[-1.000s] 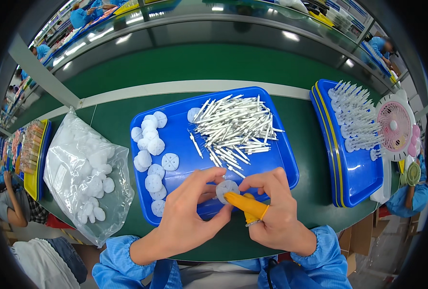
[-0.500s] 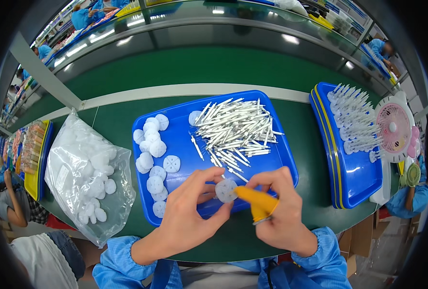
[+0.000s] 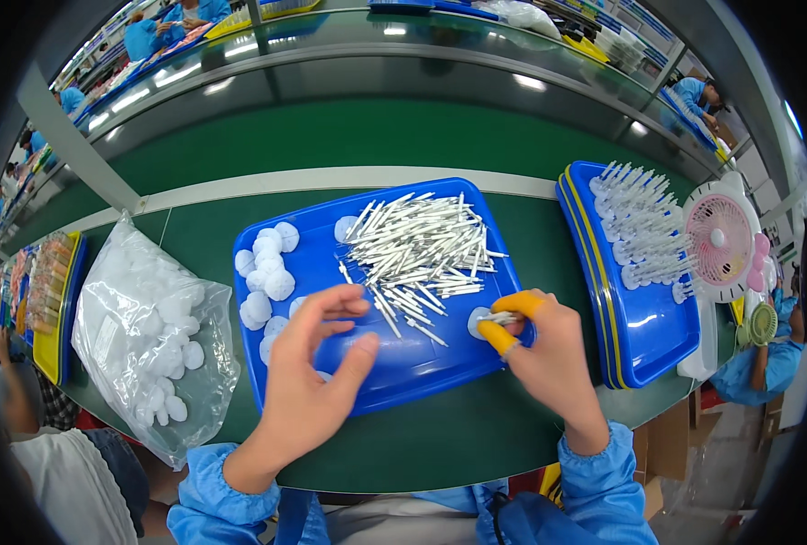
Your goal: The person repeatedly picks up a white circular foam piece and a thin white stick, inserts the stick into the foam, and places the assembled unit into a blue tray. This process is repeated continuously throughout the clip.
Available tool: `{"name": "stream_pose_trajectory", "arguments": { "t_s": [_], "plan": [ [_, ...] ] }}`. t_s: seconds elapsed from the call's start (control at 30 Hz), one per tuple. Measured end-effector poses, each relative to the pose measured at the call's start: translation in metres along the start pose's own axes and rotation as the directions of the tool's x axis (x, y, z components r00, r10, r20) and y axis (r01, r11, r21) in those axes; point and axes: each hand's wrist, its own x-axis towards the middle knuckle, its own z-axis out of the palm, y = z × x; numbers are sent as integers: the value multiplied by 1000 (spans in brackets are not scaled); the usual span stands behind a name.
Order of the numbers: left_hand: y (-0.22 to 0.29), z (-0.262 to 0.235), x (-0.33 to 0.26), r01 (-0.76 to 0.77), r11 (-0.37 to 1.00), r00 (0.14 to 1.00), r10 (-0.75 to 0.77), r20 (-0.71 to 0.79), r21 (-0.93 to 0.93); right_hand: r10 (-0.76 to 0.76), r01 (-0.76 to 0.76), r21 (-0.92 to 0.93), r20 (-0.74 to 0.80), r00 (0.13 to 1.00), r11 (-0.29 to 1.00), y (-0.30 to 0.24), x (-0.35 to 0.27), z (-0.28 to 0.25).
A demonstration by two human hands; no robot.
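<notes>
Two hands over my blue tray (image 3: 394, 381): right hand (image 3: 549, 359) pinches what looks like a white disc-and-pin piece (image 3: 487, 320), left hand (image 3: 317, 368) hovers open; next, another white disc (image 3: 279, 285).

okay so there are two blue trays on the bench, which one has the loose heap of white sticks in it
The middle blue tray, directly under both hands. Its white sticks lie in a loose heap beside white discs. The right-hand tray, beside the pink fan, holds assembled pieces in rows instead.

Left hand (image 3: 308, 377) open, fingers curled, right hand (image 3: 549, 354) pinching, thumb and forefinger together
</notes>
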Motion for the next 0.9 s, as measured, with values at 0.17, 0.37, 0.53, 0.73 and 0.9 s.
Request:
{"name": "stream_pose_trajectory", "arguments": {
  "t_s": [0.17, 0.37, 0.53, 0.73, 0.9],
  "plan": [
    [-4, -20, 11, -4, 958, 980, 60, -188, 286, 22, -22, -60, -1, 1000, 998, 1, -4, -2],
    [-15, -47, 13, 3, 838, 984, 96, -152, 545, 63, -59, -108, 37, 997, 992, -7, -10, -14],
    [-4, -29, 7, -117, 799, 988, 154, -12, 590, -33, 57, -221, 110, 993, 974, 1, -5, -8],
    [-6, 8, 18, -275, 838, 959, 202, 200, 471, -126, 158, -282, 128, 984, 946, 3, -4, -2],
    [-15, 69, 42, -426, 858, 878, 317, 358, 286, -128, 164, -292, 139, 982, 942, 4, -3, -1]
  ]
}}
